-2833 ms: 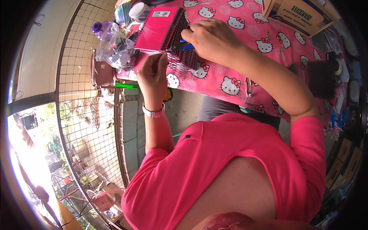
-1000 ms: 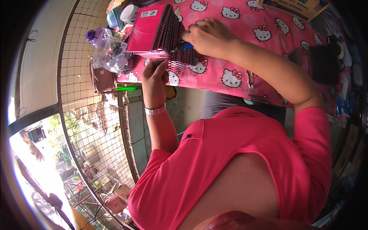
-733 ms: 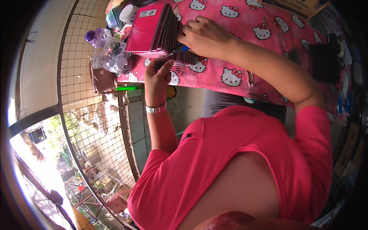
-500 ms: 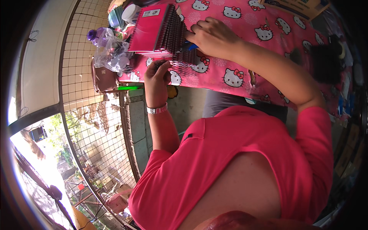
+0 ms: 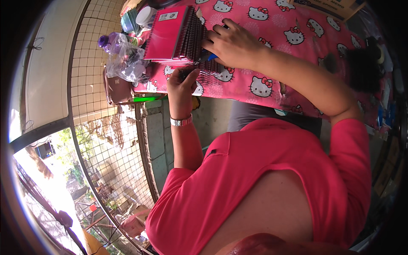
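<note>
A stack of red-covered spiral notebooks (image 5: 167, 40) lies on the pink patterned tablecloth, its black wire coils (image 5: 190, 38) facing right. At the stack's near right corner my left hand (image 5: 182, 87) is closed, thumb against bent fingers, around a dark bit of wire coil. Loose coil wire (image 5: 210, 78) spreads to the right of that hand. My right hand (image 5: 233, 46) arches over the coil side with its fingers curled on a small blue-handled tool (image 5: 212, 56). The tool's dark tip points toward the coils, and its jaws are mostly hidden.
Left of the stack are a clear plastic bag (image 5: 125, 63), a purple-capped bottle (image 5: 104, 41) and a white-lidded jar (image 5: 145, 16). A brown pouch (image 5: 117, 88) hangs by the table's left edge, beside a wire-mesh screen (image 5: 95, 63). A cardboard box (image 5: 331, 8) stands far right.
My right hand has turned slightly over the tool, so less of its blue handle shows. My left hand keeps its grip near the stack's corner. The whole view has shifted a little.
</note>
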`<state>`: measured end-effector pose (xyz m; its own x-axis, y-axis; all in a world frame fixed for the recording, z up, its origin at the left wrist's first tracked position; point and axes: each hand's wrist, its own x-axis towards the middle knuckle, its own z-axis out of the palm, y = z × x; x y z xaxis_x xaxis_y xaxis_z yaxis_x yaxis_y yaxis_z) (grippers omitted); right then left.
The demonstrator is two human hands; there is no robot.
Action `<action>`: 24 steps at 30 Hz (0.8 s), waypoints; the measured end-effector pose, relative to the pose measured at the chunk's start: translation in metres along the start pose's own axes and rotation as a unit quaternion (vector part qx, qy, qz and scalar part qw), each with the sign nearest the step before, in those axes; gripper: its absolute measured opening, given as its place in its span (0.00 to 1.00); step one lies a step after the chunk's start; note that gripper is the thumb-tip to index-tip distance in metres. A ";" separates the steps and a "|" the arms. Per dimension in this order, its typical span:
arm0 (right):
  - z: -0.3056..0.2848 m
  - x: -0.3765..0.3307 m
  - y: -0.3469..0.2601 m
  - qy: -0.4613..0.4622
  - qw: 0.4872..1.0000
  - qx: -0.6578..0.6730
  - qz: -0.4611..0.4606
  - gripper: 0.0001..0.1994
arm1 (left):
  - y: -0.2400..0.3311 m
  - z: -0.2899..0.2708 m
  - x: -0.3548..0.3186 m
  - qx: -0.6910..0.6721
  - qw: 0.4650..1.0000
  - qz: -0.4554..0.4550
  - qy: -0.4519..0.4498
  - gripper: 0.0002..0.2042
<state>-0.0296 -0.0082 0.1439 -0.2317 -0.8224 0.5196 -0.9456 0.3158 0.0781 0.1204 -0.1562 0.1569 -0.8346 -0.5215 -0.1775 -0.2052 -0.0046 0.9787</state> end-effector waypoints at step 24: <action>0.012 -0.003 -0.011 -0.126 0.988 0.040 0.077 0.10 | -0.018 -0.015 0.005 -0.077 0.996 -0.034 -0.029 0.03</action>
<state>-0.0216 -0.0149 0.1315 -0.4138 -0.8626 0.2910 -0.9076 0.4158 -0.0581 0.1278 -0.1719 0.1404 -0.8506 -0.4649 -0.2456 -0.1854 -0.1720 0.9675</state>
